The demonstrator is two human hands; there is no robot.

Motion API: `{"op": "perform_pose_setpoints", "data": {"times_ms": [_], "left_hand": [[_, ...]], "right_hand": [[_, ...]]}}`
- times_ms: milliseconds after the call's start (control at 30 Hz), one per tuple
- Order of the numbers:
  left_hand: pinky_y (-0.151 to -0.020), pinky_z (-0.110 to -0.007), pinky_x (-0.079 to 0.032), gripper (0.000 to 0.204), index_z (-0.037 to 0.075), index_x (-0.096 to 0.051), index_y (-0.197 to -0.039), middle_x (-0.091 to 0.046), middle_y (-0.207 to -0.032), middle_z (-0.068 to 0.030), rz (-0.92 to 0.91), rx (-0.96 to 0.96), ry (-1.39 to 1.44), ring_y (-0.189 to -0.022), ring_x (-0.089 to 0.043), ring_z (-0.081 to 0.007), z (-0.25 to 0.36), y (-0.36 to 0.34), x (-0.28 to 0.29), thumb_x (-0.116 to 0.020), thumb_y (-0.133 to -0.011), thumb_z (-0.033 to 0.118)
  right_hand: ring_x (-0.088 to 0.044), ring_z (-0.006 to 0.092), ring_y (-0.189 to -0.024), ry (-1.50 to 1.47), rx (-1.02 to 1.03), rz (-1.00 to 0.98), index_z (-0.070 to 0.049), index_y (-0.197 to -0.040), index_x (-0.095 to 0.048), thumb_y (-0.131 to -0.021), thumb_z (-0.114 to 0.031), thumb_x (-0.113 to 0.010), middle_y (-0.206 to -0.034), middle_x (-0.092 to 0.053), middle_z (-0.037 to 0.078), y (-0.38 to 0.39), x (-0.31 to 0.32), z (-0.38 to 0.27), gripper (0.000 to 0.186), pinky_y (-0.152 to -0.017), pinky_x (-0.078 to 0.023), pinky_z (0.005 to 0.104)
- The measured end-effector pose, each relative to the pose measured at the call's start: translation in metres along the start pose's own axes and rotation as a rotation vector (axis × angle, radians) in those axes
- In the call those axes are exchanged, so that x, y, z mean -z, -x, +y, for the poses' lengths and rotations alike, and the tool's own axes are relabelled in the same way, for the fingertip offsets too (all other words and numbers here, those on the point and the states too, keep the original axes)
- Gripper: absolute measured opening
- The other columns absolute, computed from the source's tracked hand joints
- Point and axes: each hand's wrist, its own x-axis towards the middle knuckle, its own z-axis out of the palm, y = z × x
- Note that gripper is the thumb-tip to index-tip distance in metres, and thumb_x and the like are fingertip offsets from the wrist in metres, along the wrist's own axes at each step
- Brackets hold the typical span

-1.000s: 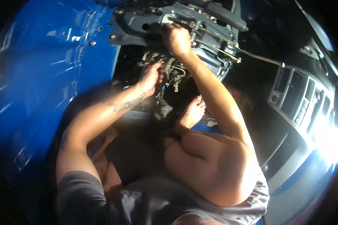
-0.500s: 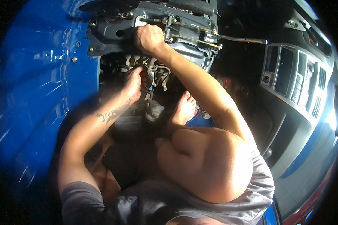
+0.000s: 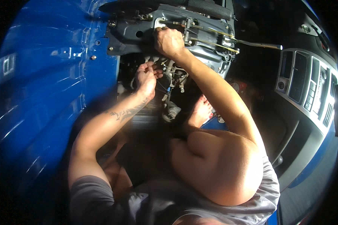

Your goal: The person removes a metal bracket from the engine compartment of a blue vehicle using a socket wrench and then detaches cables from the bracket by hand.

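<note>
A dark grey metal panel (image 3: 134, 45) with rods (image 3: 210, 47) and brackets spans the top of my view. My right hand (image 3: 169, 42) is closed in a fist at its middle, beside a pale bracket (image 3: 159, 22); what it grips is hidden under the fingers. Below that, my left hand (image 3: 148, 77) has curled fingers among metal fittings and pipes (image 3: 181, 80) of the exposed mechanism; whatever is between them is too small to make out. A pale rounded housing (image 3: 173, 111) sits lower in the shadow.
Blue body metal (image 3: 45, 82) fills the left side. A dashboard console (image 3: 302, 86) with vents and buttons is at the right. My bare foot (image 3: 201, 112) and bent knee (image 3: 236, 165) are below the mechanism. A dark padded bar (image 3: 210, 10) runs along the top edge.
The whole view has shifted between frames. My left hand's fingers have shifted and are more visible above the fittings; my right hand stays closed on the panel.
</note>
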Motion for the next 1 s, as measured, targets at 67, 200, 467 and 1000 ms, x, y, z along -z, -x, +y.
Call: {"op": "perform_pose_setpoints", "data": {"times_ms": [67,200,467,1000], "left_hand": [[-0.062,-0.027,-0.051,0.026,0.000,-0.044,-0.113,-0.060,-0.094,-0.0113,0.038,-0.043,-0.020,-0.075,-0.061,-0.0176,0.014,0.002,0.000,-0.045,-0.100,0.022],[-0.051,-0.022,-0.042,0.027,0.003,-0.050,-0.102,-0.055,-0.074,-0.0031,0.051,-0.148,-0.021,-0.059,-0.052,-0.0098,0.035,-0.008,0.004,-0.049,-0.099,0.030],[-0.054,-0.020,-0.040,0.027,-0.001,-0.058,-0.104,-0.053,-0.072,0.0002,-0.009,-0.231,0.013,-0.059,-0.048,-0.0062,0.056,-0.035,-0.001,-0.055,-0.096,0.025],[-0.057,-0.019,-0.039,0.032,0.005,-0.051,-0.107,-0.057,-0.081,0.0009,-0.438,-0.282,-0.202,-0.069,-0.050,-0.0047,0.069,-0.020,-0.040,-0.065,-0.090,0.029]], "right_hand": [[-0.066,0.0386,-0.067,-0.019,-0.055,-0.170,-0.004,-0.084,-0.063,-0.082,-0.016,-0.053,-0.081,-0.065,0.023,-0.003,0.007,-0.003,0.016,-0.059,-0.054,0.0456],[-0.066,0.0389,-0.068,-0.084,-0.075,0.038,-0.002,-0.091,-0.059,-0.082,-0.015,-0.054,-0.082,-0.065,0.023,0.003,0.008,-0.005,0.017,-0.059,-0.053,0.0454],[-0.066,0.0379,-0.068,-0.088,-0.088,-0.099,-0.004,-0.086,-0.063,-0.081,-0.020,-0.055,-0.077,-0.066,0.020,0.002,0.007,0.004,0.019,-0.061,-0.054,0.0455],[-0.068,0.0149,-0.077,-0.862,-0.256,-0.202,0.002,-0.090,-0.070,-0.080,-0.013,-0.073,-0.082,-0.071,0.012,0.052,0.090,0.016,0.019,-0.071,-0.054,0.0297]]}}
